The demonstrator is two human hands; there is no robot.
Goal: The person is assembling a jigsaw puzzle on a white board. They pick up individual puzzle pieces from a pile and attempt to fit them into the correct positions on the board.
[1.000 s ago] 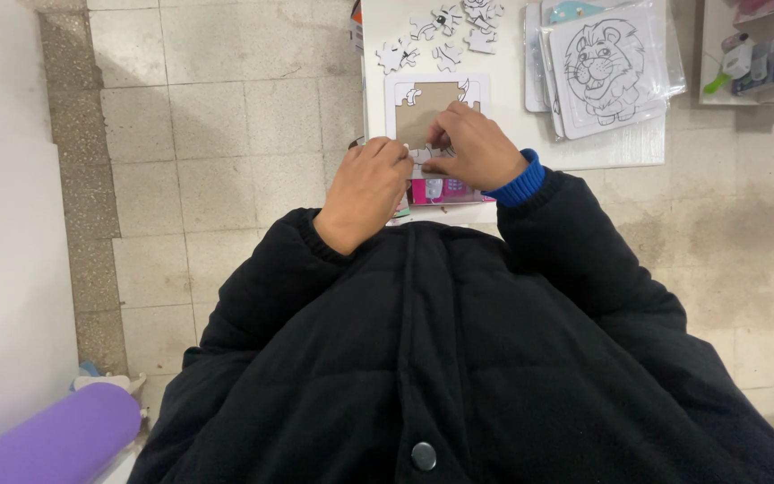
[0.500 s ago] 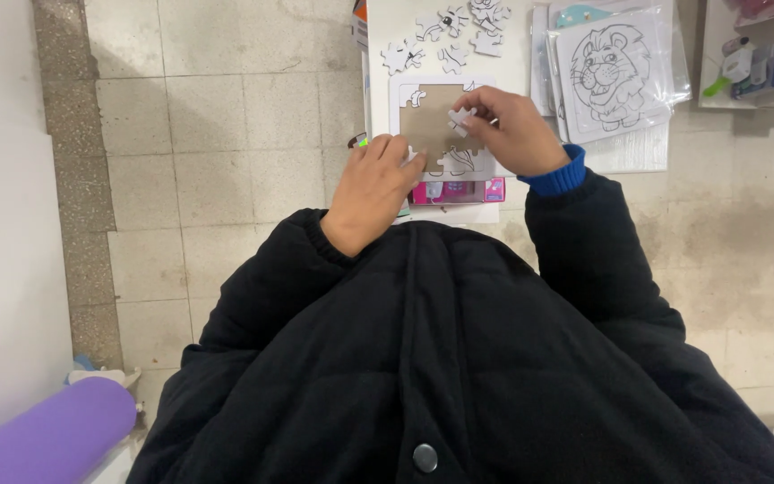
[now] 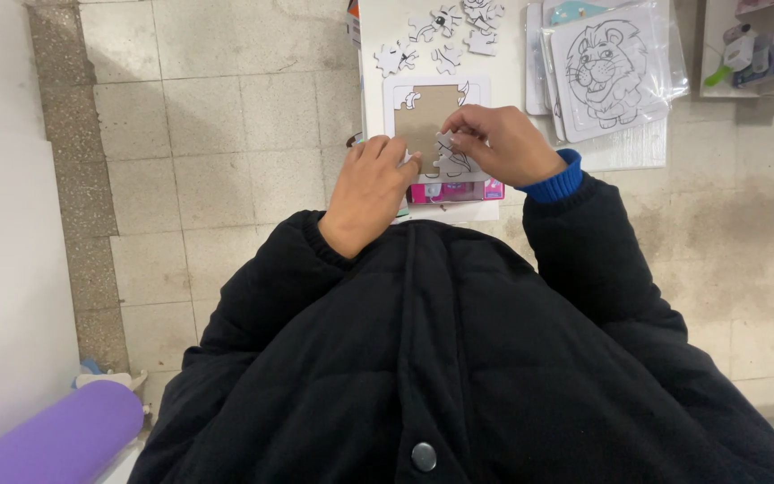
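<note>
Since half a second ago, my right hand has drawn back from the puzzle tray's far corner to its near edge, grip pinching a white puzzle piece. My left hand presses the tray's near-left edge on the tabletop, holding nothing. I'd steady the tray and lower the piece flat.

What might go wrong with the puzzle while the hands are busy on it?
The puzzle tray lies near the front edge of the white table, partly on a pink box, so a hard push from the left hand or right hand could tip it to the floor. The loose pieces lie close to the table's left edge; a sleeve might sweep one off. The piece at the right fingertips may bend if forced.
</note>
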